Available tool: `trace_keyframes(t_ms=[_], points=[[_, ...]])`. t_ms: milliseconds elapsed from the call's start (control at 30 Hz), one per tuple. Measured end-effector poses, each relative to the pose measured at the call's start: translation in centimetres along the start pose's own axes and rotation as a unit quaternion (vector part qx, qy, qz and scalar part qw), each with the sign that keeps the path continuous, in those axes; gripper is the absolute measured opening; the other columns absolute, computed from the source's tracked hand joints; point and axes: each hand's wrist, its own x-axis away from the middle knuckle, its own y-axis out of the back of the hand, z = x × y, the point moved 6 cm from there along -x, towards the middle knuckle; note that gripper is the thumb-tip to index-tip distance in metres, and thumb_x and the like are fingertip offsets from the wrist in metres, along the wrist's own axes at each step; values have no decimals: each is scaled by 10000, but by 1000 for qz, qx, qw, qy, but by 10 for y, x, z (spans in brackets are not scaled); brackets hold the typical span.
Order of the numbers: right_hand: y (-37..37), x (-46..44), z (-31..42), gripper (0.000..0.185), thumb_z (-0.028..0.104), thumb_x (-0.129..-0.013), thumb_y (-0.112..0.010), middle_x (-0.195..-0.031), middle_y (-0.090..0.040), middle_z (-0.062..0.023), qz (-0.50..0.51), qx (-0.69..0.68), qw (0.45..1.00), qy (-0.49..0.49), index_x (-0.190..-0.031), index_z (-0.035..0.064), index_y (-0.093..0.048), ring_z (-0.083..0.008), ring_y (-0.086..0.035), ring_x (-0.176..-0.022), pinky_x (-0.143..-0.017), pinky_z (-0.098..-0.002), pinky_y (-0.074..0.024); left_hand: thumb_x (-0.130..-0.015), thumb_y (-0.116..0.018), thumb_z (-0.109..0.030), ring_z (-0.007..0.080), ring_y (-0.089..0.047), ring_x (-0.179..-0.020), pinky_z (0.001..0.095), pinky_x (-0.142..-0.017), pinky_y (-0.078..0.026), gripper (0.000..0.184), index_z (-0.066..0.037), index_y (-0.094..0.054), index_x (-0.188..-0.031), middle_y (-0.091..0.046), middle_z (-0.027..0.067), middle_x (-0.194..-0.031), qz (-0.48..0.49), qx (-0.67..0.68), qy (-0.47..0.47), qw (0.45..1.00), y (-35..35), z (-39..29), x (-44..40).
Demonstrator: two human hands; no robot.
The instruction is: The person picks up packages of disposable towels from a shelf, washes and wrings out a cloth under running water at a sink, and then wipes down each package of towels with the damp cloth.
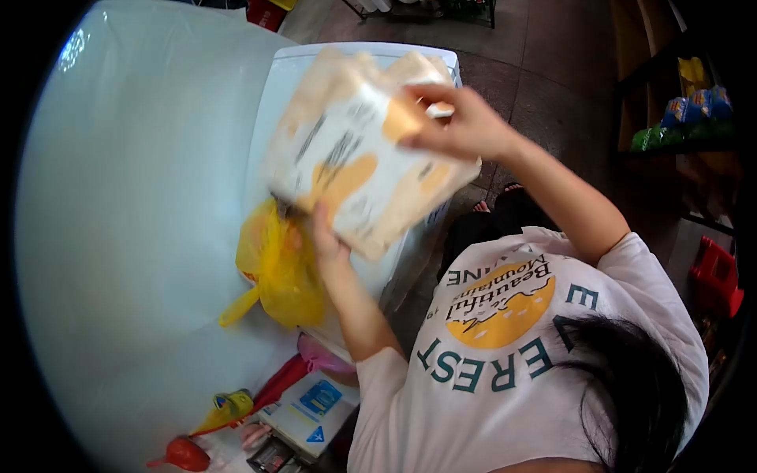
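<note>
In the head view, a wide, soft, tan-and-white pack with orange patches and dark print (347, 158) is held up over a white surface (272, 87). It looks blurred, so its print and contents cannot be made out. My left hand (325, 236) grips its lower edge, thumb on the near face and fingers hidden behind. At the upper right side, my right hand (457, 126) is closed on the pack, thumb and fingers pinching it. A knotted yellow plastic bag (288, 276) sits just beside my left hand.
A large pale sheet-covered surface (134, 221) spreads on the left. Near my left elbow lie a white-and-blue box (315, 410), a pink bag (325, 355) and a red object (188, 455). Shelves hold blue packets (698, 106) at right, with a red container (716, 276) below.
</note>
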Motion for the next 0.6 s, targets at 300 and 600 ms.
trace_keyframes(t_ms=[300, 600], points=[[21, -1, -82, 674, 294, -706, -626, -1130, -513, -196, -34, -195, 970, -141, -1265, -14, -408, -223, -550, -984, -772, -297, -482, -810, -588, -267, 229, -510, -1044, 301, -858, -423, 567, 48, -379, -1233, -510, 151, -1155, 92, -60, 36, 993, -75, 10, -37], [5, 41, 22, 789, 265, -670, -726, -1235, -387, -217, -36, 86, 987, 134, -1297, 22, -312, -298, -429, -1130, -943, -372, -369, -793, -549, -402, 311, -431, -1154, 420, -959, -357, 677, -1, -328, -1291, -424, 152, -1283, 45, -27, -73, 996, -18, 7, -17]])
